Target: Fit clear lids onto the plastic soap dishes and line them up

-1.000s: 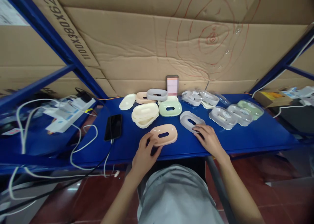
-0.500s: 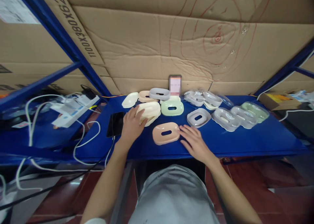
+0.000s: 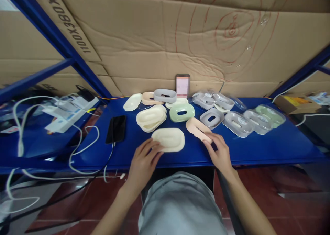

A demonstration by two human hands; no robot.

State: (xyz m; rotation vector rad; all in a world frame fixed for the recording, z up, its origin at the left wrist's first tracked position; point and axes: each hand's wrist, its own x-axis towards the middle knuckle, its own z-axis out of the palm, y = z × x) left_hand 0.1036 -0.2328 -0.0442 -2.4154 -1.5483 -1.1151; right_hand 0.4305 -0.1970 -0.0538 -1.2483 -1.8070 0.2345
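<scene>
Cream tray (image 3: 168,139) lies flat at the front edge of the blue shelf (image 3: 270,144), the left hand (image 3: 142,163) touching its near rim with loosely curled fingers, not clamped round it. Just to its right the right hand (image 3: 218,152) pinches a pink lid (image 3: 198,129) by its near end, tilting it off the shelf, apparently to keep the slotted face up. Both forearms reach forward from the lap. Behind sit a cream stack (image 3: 151,117) and a green lid (image 3: 182,112).
</scene>
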